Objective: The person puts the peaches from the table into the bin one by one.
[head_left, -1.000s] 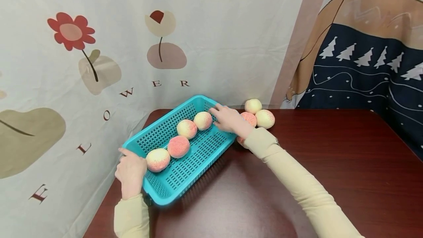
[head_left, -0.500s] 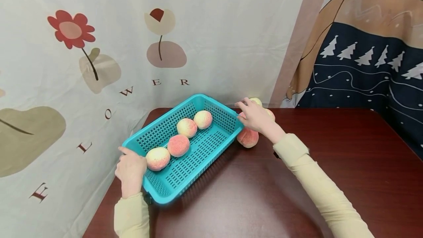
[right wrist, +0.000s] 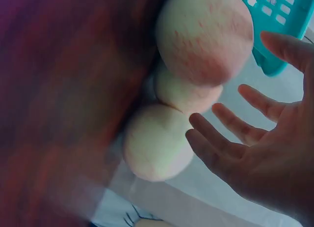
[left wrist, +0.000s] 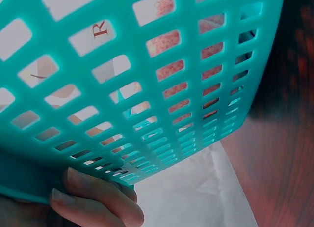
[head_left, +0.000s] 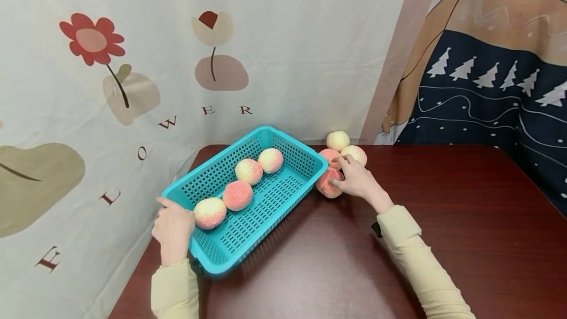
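Observation:
The left end of a turquoise plastic basket (head_left: 217,268) is gripped by my left hand (head_left: 173,230); in the left wrist view its fingers (left wrist: 98,200) curl beneath the rim. A pink peach (head_left: 237,195) and several paler ones lie in a row inside the basket. My right hand (head_left: 360,181) is over a reddish peach (head_left: 328,184) just outside the basket's right end. Seen from the right wrist, that hand's fingers are spread and relaxed, beside a blushed peach (right wrist: 206,40). Behind the reddish peach sit another pink peach (head_left: 329,155) and two pale peaches (head_left: 338,140).
Everything stands on a dark red-brown table (head_left: 452,210). A white printed curtain (head_left: 301,63) hangs close along the table's back and left edges. A navy and brown curtain (head_left: 487,102) hangs behind the right side.
My right hand has come out of the basket's far end and moved right and down to the peaches outside. The left hand stays on the rim, and the peaches in the basket stay put.

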A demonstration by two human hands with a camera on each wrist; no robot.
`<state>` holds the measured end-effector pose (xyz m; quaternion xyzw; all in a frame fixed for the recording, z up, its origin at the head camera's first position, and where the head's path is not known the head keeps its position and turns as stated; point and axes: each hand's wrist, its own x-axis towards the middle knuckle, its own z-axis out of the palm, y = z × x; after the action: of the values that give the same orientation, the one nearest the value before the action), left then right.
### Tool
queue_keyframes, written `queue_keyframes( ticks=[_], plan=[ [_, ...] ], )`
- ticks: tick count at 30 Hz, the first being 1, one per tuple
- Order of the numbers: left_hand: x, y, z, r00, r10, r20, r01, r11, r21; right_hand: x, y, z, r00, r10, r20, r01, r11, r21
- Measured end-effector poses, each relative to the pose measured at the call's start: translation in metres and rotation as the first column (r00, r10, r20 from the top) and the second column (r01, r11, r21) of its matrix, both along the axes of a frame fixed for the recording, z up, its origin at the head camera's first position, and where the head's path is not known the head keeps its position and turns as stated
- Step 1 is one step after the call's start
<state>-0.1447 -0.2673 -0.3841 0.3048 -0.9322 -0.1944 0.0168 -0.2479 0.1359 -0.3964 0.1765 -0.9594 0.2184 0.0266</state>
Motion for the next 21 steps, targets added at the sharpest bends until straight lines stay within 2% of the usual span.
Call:
queue_keyframes(
  ticks=[2,5,12,21],
  plan=[
    [0.000,0.000,0.000,1.000,-0.003,-0.001,0.003,1.000,0.001,0.002,-0.002,-0.006,0.999,-0.010,0.034,0.010,1.000,-0.021],
    [0.001,0.000,0.000,1.000,-0.004,0.000,0.004,1.000,0.004,0.004,-0.006,-0.014,0.999,-0.027,0.041,0.029,0.999,-0.044],
    [0.001,0.001,0.001,1.000,-0.005,-0.010,0.005,1.000,0.014,0.003,-0.016,-0.028,0.998,-0.053,-0.030,0.051,0.997,-0.060],
    [0.001,0.001,0.001,1.000,-0.004,-0.011,0.004,1.000,0.021,0.001,-0.026,-0.038,0.997,-0.059,-0.059,0.055,0.997,-0.060]
  ],
)
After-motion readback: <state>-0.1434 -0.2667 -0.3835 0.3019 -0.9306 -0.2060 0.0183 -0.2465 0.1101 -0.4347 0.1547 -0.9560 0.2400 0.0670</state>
